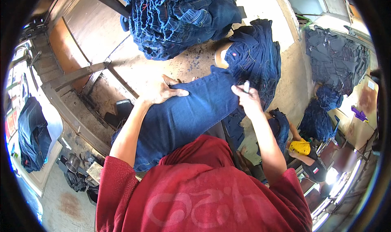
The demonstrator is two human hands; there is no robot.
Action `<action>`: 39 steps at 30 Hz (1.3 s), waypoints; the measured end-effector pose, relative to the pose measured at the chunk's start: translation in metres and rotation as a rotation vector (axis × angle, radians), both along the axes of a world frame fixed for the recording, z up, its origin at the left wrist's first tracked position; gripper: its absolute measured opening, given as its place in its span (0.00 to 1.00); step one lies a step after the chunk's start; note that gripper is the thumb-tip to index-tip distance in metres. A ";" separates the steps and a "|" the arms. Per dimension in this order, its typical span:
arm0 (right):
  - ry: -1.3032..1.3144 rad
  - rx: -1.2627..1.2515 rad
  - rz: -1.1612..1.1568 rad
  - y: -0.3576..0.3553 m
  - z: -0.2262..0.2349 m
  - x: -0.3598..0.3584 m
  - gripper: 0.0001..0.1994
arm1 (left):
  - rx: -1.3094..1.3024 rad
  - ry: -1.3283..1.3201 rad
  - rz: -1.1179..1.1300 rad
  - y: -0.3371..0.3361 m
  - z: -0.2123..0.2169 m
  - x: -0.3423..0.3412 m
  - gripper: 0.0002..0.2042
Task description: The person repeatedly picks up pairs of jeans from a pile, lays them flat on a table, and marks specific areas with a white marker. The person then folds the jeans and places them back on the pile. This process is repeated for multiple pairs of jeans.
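Note:
A dark blue denim garment (189,107), with a long leg-like shape, lies across my lap. My left hand (161,92) grips its far edge, thumb on top and fingers curled beneath the cloth. At the garment's right end, my right hand (248,98) is closed round a small, pale, stick-like thing (247,86). Only its short upper end shows above my fingers, so its kind is unclear. My right fingertips are at the denim's edge. Just beyond that end hangs a bunch of dark blue denim garments (256,62) with loose threads.
Ahead stands a large stack of denim with gathered waistbands (175,22). A wooden frame (77,77) runs along the left, near more jeans (32,134). Dark grey garments (336,58) are heaped at the far right. Another person's arm (307,158) is near a yellow cloth (300,147).

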State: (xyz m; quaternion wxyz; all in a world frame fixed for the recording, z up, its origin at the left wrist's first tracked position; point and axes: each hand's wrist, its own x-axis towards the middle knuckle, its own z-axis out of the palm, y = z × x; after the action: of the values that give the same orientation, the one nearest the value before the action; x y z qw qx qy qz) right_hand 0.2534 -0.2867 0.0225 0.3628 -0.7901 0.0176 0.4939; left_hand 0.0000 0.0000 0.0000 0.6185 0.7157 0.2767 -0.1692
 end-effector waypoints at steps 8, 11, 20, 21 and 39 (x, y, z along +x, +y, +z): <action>-0.866 0.031 0.226 0.035 0.004 -0.015 0.16 | 0.346 0.019 0.036 -0.011 -0.036 0.001 0.20; -0.773 0.089 0.445 0.039 0.052 -0.067 0.11 | 0.576 -0.201 0.090 -0.021 -0.058 -0.006 0.24; -1.070 0.335 0.802 0.079 0.044 -0.159 0.10 | 0.606 -0.287 0.175 -0.030 -0.057 -0.012 0.20; -1.095 0.329 0.804 0.081 0.042 -0.159 0.10 | 0.608 -0.319 0.180 -0.030 -0.056 -0.011 0.19; -1.010 0.332 0.683 0.051 0.047 -0.163 0.11 | 0.445 -0.539 0.251 -0.033 -0.075 -0.010 0.17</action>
State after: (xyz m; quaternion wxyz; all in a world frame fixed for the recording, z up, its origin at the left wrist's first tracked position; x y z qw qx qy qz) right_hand 0.0908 -0.2352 0.0696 0.2661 -0.8200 -0.4858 0.1443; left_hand -0.0104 -0.0326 -0.0746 0.5145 0.8119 0.2195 0.1670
